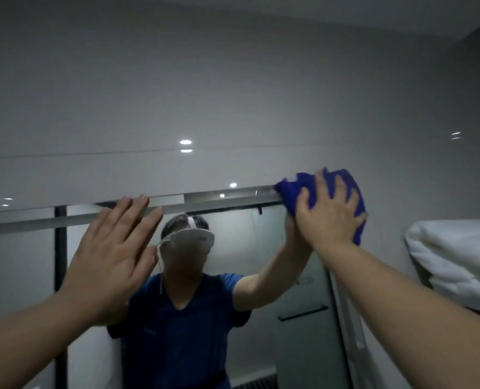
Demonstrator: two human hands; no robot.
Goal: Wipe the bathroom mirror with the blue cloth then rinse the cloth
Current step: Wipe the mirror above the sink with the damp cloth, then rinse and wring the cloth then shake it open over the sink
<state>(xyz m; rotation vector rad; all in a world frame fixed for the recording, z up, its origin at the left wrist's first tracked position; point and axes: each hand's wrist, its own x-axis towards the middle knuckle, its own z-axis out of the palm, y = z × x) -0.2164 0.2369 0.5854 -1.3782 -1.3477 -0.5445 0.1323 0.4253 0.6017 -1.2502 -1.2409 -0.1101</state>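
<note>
The bathroom mirror [22,276] fills the lower half of the view, with a metal top edge running across. My right hand [328,214] presses the blue cloth [292,189] flat against the mirror's upper right corner, fingers spread over the cloth. My left hand [112,256] is raised with its fingers apart, palm toward the glass near the top edge, holding nothing. The mirror reflects a person in a blue shirt wearing a head-mounted camera.
Folded white towels [458,254] lie on a shelf just right of the mirror, close to my right forearm. Glossy grey wall tiles [233,94] rise above the mirror. The mirror's right frame edge [345,318] runs down below my right arm.
</note>
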